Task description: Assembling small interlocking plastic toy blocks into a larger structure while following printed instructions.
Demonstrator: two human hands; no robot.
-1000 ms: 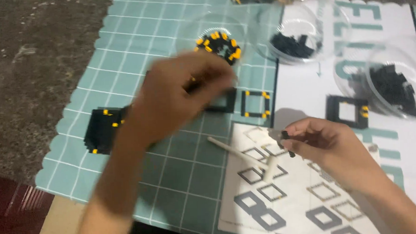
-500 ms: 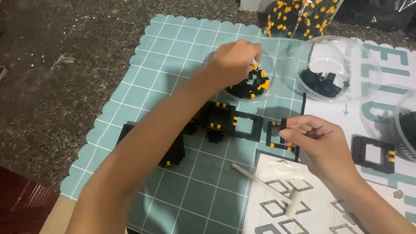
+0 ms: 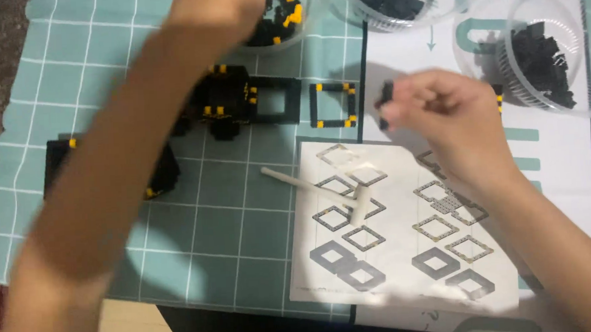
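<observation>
Left hand (image 3: 225,6): we see the arm stretched across the mat (image 3: 52,77) to the far edge, hand over the cup (image 3: 276,21) of black-and-yellow bricks. Top of frame cuts the fingers off; we cannot tell how far open it is or whether it has a brick.
Right hand (image 3: 439,110): raised over the white sheet (image 3: 554,155), wrist low, fingers curled and pinched shut on a small black brick (image 3: 386,102) at the fingertips. Motion blur; exact grip unclear.
Brick: held off the surface, just right of the square frame (image 3: 333,104), near the far edge of the manual (image 3: 404,221).
Build (image 3: 229,102): black block with yellow studs, touching an open black frame on its right; partly under the left forearm. A second black piece (image 3: 59,153) lies by the mat's left edge, also partly hidden.
Mallet (image 3: 323,191): white, lying half on the mat, head on the manual.
Bowls (image 3: 536,49): two clear ones with black bricks at the far right edge.
Risk 1: we judge the left forearm passes low over the build; dragging back could knock it loose.
Risk 2: the pinch on the brick is shallow, so it could slip and drop among the pieces.
Risk 3: a sleeve-level sweep could tip the cup.
</observation>
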